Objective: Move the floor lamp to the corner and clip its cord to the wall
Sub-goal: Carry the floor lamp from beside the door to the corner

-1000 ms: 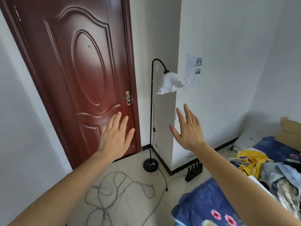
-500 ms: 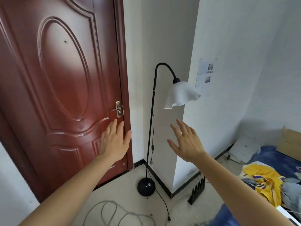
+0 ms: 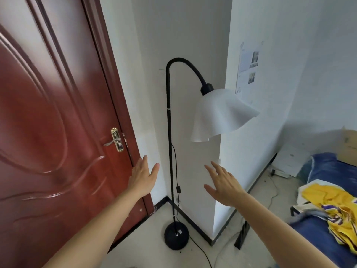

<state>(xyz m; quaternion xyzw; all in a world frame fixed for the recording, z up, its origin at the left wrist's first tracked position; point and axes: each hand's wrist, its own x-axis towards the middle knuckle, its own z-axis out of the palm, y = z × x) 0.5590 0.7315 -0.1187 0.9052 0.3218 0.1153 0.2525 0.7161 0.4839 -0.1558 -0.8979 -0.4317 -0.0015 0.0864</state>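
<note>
A black floor lamp [image 3: 169, 144] stands in the nook between the door and a protruding wall, with a curved neck, a white ruffled shade [image 3: 220, 115] and a round black base [image 3: 176, 238]. Its black cord [image 3: 177, 182] hangs down the pole with an inline switch and trails off along the floor. My left hand [image 3: 143, 176] is raised, fingers apart, just left of the pole. My right hand [image 3: 224, 185] is spread to the right of the pole, below the shade. Neither hand touches the lamp.
A dark red door [image 3: 58, 132] with a brass handle [image 3: 116, 140] fills the left. The white wall corner [image 3: 218, 190] juts out right of the lamp. A bed with blue bedding [image 3: 328, 238] and yellow clothing [image 3: 336, 206] lies at right; a black object [image 3: 242, 235] leans by the baseboard.
The view has closed in on the lamp, which looks much larger. Both hands stay spread and are closer to the pole, one on each side.
</note>
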